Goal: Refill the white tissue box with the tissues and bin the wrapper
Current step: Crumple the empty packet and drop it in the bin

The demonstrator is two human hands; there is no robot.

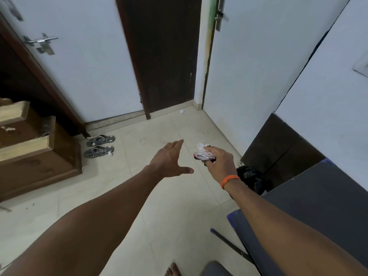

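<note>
My right hand (220,163) is closed around a crumpled clear plastic wrapper (202,153) with red and dark print, held out over the tiled floor. A bin lined with a black bag (252,179) stands just right of and below that hand, beside the dark desk. My left hand (169,159) stretches forward over the floor, fingers spread, holding nothing. The white tissue box is not in view.
A dark desk (318,196) fills the right side, with a chair seat (216,268) at the bottom edge. A wooden cabinet (35,152) with stepped drawers stands at the left, a pair of grey sandals (99,146) next to it. Two white doors lie ahead. My bare foot (173,269) shows below.
</note>
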